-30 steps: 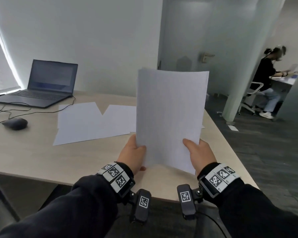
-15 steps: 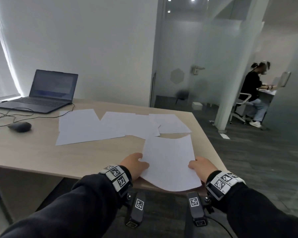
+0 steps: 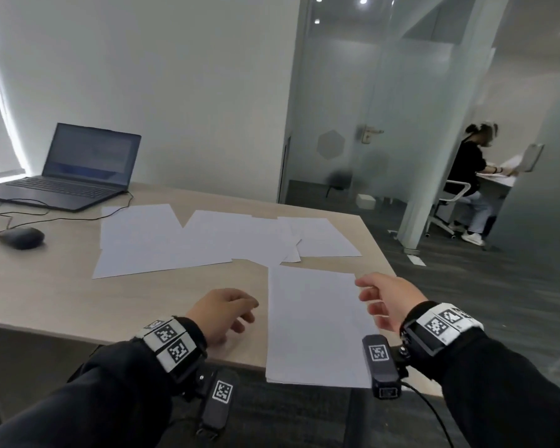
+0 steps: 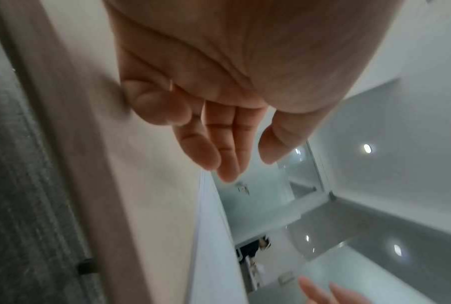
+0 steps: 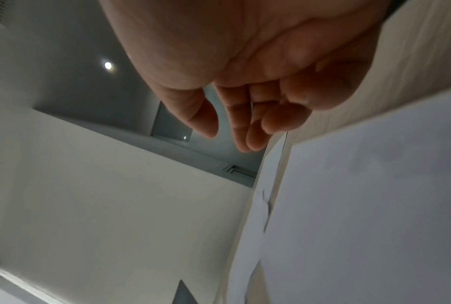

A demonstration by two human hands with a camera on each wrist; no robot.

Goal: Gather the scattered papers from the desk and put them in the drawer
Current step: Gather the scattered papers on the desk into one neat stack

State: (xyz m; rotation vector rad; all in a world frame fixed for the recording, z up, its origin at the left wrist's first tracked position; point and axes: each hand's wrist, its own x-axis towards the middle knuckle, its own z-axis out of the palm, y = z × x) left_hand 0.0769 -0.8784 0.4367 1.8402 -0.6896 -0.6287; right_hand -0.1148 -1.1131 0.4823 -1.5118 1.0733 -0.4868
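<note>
A small stack of white papers lies flat at the desk's near edge, its near end hanging over the edge. My left hand hovers just left of the stack with relaxed fingers, holding nothing. My right hand hovers over the stack's right edge, fingers loose and empty. Several more white sheets lie scattered across the middle of the desk. The left wrist view shows my left hand above the desk, with the stack's edge beyond it. In the right wrist view my right hand hangs over the stack. No drawer is in view.
An open laptop stands at the desk's far left, with cables and a dark mouse in front of it. The desk's right edge meets an aisle of grey carpet. Behind a glass partition a person sits at another desk.
The stack was held upright in both hands, then lowered onto the desk's near edge. Both hands have now let go and drawn slightly apart from it.
</note>
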